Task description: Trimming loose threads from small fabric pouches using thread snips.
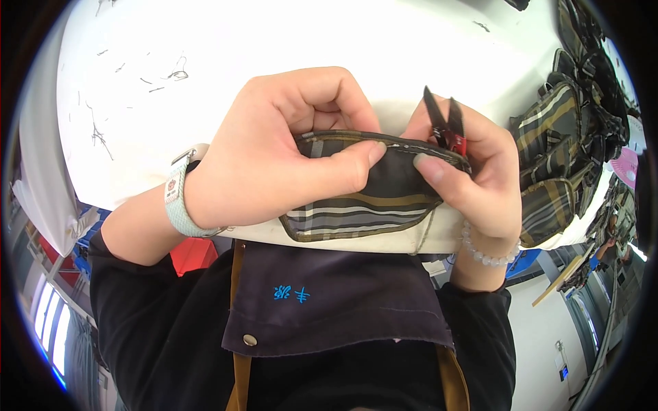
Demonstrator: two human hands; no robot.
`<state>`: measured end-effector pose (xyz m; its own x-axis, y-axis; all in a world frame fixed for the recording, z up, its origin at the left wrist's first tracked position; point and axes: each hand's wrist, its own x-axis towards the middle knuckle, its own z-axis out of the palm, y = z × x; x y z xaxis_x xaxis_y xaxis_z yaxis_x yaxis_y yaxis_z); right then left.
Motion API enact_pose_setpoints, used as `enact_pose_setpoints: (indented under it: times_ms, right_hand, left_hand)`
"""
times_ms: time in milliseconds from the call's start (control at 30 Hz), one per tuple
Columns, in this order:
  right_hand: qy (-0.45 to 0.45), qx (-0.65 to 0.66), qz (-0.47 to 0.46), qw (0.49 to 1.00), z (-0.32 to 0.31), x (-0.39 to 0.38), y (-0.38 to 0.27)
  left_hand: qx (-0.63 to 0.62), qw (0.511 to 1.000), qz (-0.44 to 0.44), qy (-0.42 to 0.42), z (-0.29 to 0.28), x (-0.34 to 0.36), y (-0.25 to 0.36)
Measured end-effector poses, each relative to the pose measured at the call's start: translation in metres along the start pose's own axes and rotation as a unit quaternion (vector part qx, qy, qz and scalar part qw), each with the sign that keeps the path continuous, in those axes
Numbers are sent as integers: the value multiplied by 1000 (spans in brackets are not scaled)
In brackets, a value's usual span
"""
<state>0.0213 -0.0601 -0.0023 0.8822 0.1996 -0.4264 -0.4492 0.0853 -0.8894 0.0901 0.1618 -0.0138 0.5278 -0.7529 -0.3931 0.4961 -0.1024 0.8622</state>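
White table (219, 34), plaid fabric (370, 209) between hands (264, 151) (490, 161)

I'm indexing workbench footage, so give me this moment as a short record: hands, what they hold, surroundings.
Left hand: pinches the upper edge of a plaid fabric piece, thumb on the near side
Right hand: thumb on the same edge, near its right end; also holds small snips
Snips: dark blades pointing up, apart; red part below
Fabric: dark, with tan and pale stripes
Table: white, dark thread scraps at left
Right side: heaped plaid items
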Motion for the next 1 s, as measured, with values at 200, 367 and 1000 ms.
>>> enact_pose_setpoints:
  times_ms: [200, 367, 1000]
  right_hand:
    - [-17, -119, -113, 986, -2, 3, 3]
    - [-9, -97, -125, 987, -1, 4, 9]
    - [4, -4, -36, 999, 4, 4, 11]
  left_hand:
    - [-30, 998, -44, -29, -1, 1, 4]
    - [-12, 999, -11, -28, -3, 1, -2]
    - [14, 1000, -7, -17, 0, -1, -2]
